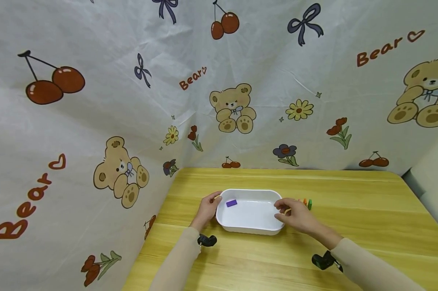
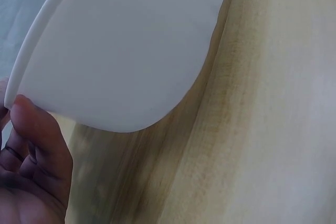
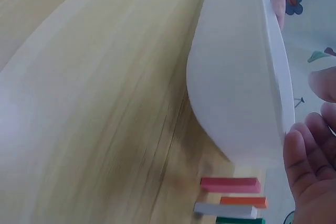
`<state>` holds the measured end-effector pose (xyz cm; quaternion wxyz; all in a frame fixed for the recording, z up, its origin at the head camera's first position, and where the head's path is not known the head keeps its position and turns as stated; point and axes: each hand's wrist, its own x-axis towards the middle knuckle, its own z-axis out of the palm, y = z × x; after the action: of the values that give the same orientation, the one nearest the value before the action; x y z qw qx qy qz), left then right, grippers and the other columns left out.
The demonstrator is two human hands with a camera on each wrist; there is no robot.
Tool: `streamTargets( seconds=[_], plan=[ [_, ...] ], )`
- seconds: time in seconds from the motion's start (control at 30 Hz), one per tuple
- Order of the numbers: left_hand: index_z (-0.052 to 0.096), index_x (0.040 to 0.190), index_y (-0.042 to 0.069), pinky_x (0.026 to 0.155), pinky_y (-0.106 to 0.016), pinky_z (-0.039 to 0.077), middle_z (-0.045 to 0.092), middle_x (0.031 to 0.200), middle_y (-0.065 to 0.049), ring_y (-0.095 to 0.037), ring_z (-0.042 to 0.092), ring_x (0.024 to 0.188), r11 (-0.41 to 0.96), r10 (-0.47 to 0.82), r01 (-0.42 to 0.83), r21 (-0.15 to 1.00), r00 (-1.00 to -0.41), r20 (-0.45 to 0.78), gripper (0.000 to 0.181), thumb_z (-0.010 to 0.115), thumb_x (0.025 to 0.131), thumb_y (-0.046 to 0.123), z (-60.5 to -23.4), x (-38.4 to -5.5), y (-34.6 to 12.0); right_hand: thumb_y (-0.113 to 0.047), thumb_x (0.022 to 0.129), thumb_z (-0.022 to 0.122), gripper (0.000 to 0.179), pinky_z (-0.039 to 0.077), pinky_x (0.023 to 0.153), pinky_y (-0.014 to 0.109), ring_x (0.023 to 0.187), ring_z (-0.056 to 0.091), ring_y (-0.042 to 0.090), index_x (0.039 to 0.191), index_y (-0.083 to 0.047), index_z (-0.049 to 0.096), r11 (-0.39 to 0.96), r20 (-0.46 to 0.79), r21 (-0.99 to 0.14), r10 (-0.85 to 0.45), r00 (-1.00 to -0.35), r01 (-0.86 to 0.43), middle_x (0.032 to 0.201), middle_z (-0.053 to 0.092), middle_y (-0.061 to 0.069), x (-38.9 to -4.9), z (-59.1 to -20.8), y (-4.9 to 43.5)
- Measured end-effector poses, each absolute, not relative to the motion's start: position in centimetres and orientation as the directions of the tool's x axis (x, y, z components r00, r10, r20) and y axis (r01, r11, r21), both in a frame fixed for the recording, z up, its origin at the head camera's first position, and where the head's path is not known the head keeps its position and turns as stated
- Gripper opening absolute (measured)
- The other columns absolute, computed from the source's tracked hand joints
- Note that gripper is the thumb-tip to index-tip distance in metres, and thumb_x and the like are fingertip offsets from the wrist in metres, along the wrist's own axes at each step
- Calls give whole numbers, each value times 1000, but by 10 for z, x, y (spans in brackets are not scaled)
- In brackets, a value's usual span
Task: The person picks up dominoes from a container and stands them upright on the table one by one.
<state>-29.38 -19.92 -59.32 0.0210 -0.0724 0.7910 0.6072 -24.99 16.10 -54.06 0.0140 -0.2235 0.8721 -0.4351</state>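
Note:
A white tray (image 1: 249,231) with rounded corners and raised sides sits on the wooden table. Inside, near its far left corner, lies a small purple block (image 1: 231,203). My left hand (image 1: 206,210) grips the left end of the tray, its thumb (image 2: 37,124) on the outer side of the rim and fingers behind. At the right end is my right hand (image 1: 297,216), fingertips right at the rim and thumb (image 3: 323,85) apart from them. Nothing shows between that thumb and the fingers in the right wrist view.
Beyond the right hand several blocks lie on the table: pink (image 3: 231,184), orange (image 3: 244,201), light grey (image 3: 226,210) and green (image 3: 241,220). A printed cloth (image 1: 262,60) with bears and cherries hangs behind and along the left of the wooden table (image 1: 368,210).

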Motion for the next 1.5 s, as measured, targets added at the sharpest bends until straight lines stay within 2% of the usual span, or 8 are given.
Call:
streamTargets(
  seconds=[0.13, 0.33, 0.53, 0.73, 0.97, 1.27, 1.5],
  plan=[
    [68, 137, 22, 49, -22, 42, 51, 86, -2, -11, 48, 63, 267, -89, -132, 954, -990, -113, 33, 62, 105, 29, -591, -292, -199, -13, 90, 79, 23, 54, 75, 24, 89, 61, 14, 110, -10, 70, 524, 191, -754, -403, -895, -397, 102, 68, 3, -255, -543, 152],
    [68, 137, 21, 48, -22, 41, 51, 84, -2, -11, 47, 62, 280, -102, -132, 951, -989, -107, 33, 61, 105, 28, -590, -290, -199, -13, 90, 79, 22, 56, 76, 28, 89, 61, 12, 110, -10, 70, 519, 209, -743, -419, -884, -422, 102, 68, 5, -264, -545, 136],
    [68, 138, 21, 50, -22, 43, 53, 86, -3, -11, 49, 63, 278, -89, -128, 952, -990, -107, 34, 62, 105, 29, -590, -291, -200, -11, 90, 78, 21, 54, 75, 26, 92, 62, 22, 109, -9, 70, 507, 197, -750, -442, -875, -424, 105, 68, 12, -268, -543, 118],
    [69, 136, 23, 49, -22, 42, 52, 84, -2, -11, 48, 62, 273, -97, -128, 954, -990, -105, 33, 63, 104, 29, -593, -292, -200, -9, 89, 78, 22, 54, 73, 26, 91, 65, 28, 109, -2, 70, 495, 225, -736, -466, -856, -463, 104, 68, 15, -273, -548, 101],
    [69, 137, 23, 50, -22, 43, 52, 85, -2, -11, 49, 64, 265, -89, -127, 956, -990, -107, 33, 63, 104, 29, -594, -293, -200, -13, 90, 78, 27, 54, 79, 31, 94, 66, 26, 113, -2, 69, 545, 162, -705, -499, -851, -454, 107, 70, 13, -284, -554, 87],
    [68, 138, 17, 51, -21, 43, 51, 83, -1, -10, 49, 64, 281, -81, -90, 955, -994, -70, 35, 63, 104, 26, -592, -293, -201, -14, 91, 77, 27, 53, 85, 37, 98, 65, 28, 115, -3, 69, 573, 98, -697, -519, -849, -430, 110, 70, 12, -301, -555, 66],
    [68, 137, 14, 51, -20, 42, 50, 81, -1, -11, 48, 65, 272, -92, -82, 959, -994, -59, 34, 63, 104, 23, -592, -293, -198, -12, 92, 75, 31, 54, 86, 39, 98, 65, 30, 119, 0, 68, 556, 100, -695, -552, -828, -455, 113, 69, 14, -310, -558, 55]
  ],
)
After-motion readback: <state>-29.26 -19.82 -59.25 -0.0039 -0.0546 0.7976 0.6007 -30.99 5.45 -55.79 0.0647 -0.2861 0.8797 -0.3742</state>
